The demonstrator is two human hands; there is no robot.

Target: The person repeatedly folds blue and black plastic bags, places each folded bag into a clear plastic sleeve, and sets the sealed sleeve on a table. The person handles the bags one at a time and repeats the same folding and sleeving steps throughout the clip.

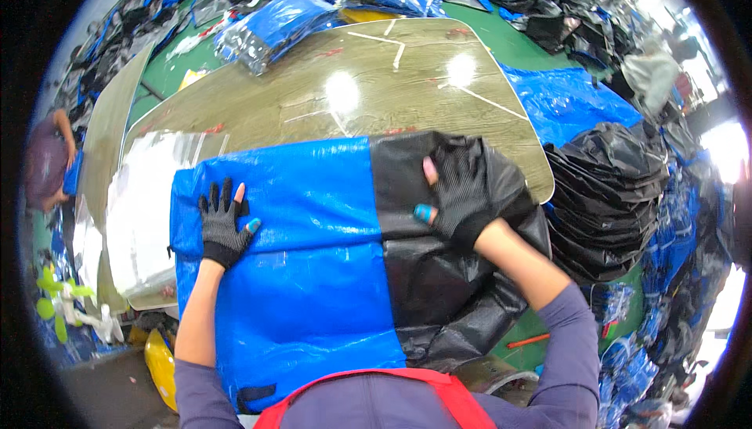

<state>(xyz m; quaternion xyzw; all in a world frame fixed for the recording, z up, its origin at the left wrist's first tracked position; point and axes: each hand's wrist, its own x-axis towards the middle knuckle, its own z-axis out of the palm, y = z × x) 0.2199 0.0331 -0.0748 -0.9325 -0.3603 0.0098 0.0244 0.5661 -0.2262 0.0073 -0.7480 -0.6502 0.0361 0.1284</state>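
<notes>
A large sheet-like bag of blue and black plastic fabric lies spread over the near edge of the table, its blue part on the left and its black part on the right. My left hand, in a dark knit glove with some fingertips uncovered, presses flat near the bag's left edge, fingers spread. On the black part rests my right hand, gloved the same way, with its fingers spread out. Blue tape or covering wraps each thumb. The bag's underside is hidden.
The wood-patterned table extends beyond the bag. Clear plastic sleeves lie at its left. A stack of folded black bags stands on the right, beside a blue sheet. Wrapped blue packs sit behind. Another person is at far left, above a green fan.
</notes>
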